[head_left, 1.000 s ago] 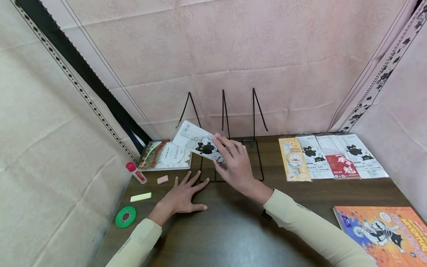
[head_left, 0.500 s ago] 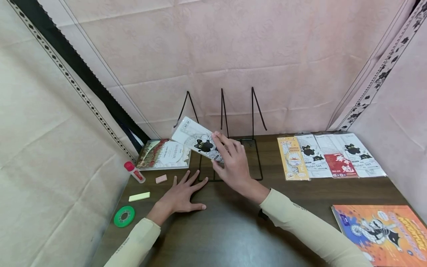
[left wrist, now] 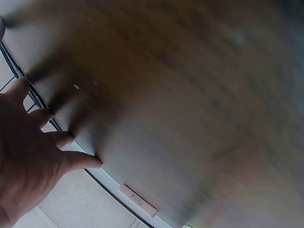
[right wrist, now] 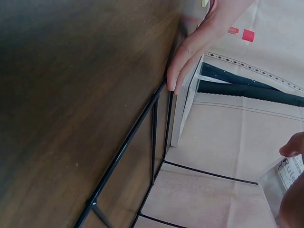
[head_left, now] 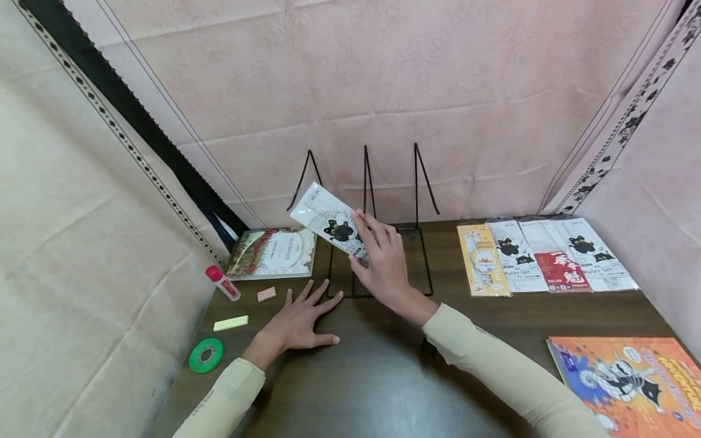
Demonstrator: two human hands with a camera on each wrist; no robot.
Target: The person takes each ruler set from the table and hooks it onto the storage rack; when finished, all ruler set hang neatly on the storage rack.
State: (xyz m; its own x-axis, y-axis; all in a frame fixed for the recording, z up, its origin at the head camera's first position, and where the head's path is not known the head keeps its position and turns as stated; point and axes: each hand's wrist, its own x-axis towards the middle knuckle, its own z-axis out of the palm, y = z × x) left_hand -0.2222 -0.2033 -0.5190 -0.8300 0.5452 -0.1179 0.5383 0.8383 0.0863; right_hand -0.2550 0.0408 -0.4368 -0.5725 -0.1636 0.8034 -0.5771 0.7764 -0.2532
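Observation:
My right hand (head_left: 386, 264) pinches a white ruler-set packet (head_left: 323, 213) by its lower right end in the head view. The packet bears a black cat print and tilts above the left part of a black wire book stand (head_left: 416, 188). In the right wrist view, only a corner of the packet (right wrist: 270, 190) shows beside the thumb. My left hand (head_left: 296, 322) rests on the table with fingers spread, its fingertips at the front left of the stand's base. A book with a landscape cover (head_left: 274, 252) lies just left of the stand.
On the left are a glue stick (head_left: 223, 283), a pink eraser (head_left: 266, 294), a pale yellow strip (head_left: 230, 323) and a green tape roll (head_left: 205, 355). At right lie several flat packets (head_left: 484, 261) in a row and an orange book (head_left: 630, 383). Cloth walls (head_left: 383, 79) enclose the table.
My right hand has raised the packet slightly and moved it a little right, with its tilt growing steeper. The left hand stays in place.

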